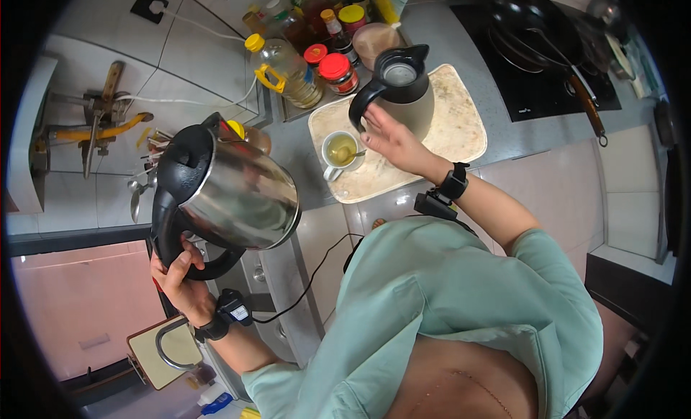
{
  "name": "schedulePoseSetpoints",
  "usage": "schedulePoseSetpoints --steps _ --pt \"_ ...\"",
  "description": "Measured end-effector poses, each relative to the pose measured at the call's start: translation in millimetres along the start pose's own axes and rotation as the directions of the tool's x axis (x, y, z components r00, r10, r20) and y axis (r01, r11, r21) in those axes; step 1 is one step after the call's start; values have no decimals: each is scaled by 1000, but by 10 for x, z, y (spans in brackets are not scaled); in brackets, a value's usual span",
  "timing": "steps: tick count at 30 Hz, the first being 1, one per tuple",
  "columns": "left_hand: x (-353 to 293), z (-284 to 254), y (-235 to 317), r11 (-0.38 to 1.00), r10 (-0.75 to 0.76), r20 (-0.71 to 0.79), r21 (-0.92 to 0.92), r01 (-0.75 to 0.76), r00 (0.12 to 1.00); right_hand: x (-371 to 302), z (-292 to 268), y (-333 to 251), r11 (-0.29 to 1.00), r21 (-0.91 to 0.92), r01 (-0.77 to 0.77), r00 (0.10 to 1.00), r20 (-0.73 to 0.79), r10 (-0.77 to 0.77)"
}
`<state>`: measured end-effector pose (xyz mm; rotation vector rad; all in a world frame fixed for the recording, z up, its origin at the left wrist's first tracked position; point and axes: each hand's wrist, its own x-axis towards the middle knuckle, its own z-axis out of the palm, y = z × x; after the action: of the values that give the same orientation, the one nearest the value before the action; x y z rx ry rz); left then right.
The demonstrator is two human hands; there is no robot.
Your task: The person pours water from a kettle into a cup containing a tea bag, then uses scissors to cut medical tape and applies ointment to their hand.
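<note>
Gripping steel kettle (241, 196) by black handle (165, 219) w/ my L hand (181, 284); my R hand (394, 140), loosely spread, is hovering nr curved grip (358, 108) of grey jug (416, 118), cup (326, 157) adj.

The 2 arms were spread well apart. The left forearm (248, 347) slanted up and leftward, and the left hand (178, 278) was closed in a grip, its fingers curled inward. The right forearm (497, 206) reached up and leftward across the front of the body, its wrist (434, 170) roughly straight. The right hand (389, 138) sat higher in view than the left, unclenched, its fingers (381, 122) extended forward and close together.
</note>
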<state>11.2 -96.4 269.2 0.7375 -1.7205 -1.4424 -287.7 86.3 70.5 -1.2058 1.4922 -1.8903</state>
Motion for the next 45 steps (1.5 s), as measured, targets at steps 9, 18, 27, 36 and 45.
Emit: schedulePoseSetpoints --steps 9,18,27,36,45 --pt "-201 -106 -113 998 -26 -65 56 29 998 -11 -671 -535 941 53 -335 928 -154 339" --pt "-496 512 80 995 -69 -35 69 71 997 -244 -1493 -500 935 -134 -328 942 -118 313" --pt "-646 1551 417 981 -147 -34 122 150 989 -531 -1899 -412 977 -194 -89 993 -93 72" --pt "-350 2382 651 947 -273 63 196 256 960 -1936 -2749 -228 869 -83 -488 871 -101 480" --pt "-171 2669 621 919 -325 81 262 295 942 -2747 -3052 -59 777 95 -623 724 -307 618"
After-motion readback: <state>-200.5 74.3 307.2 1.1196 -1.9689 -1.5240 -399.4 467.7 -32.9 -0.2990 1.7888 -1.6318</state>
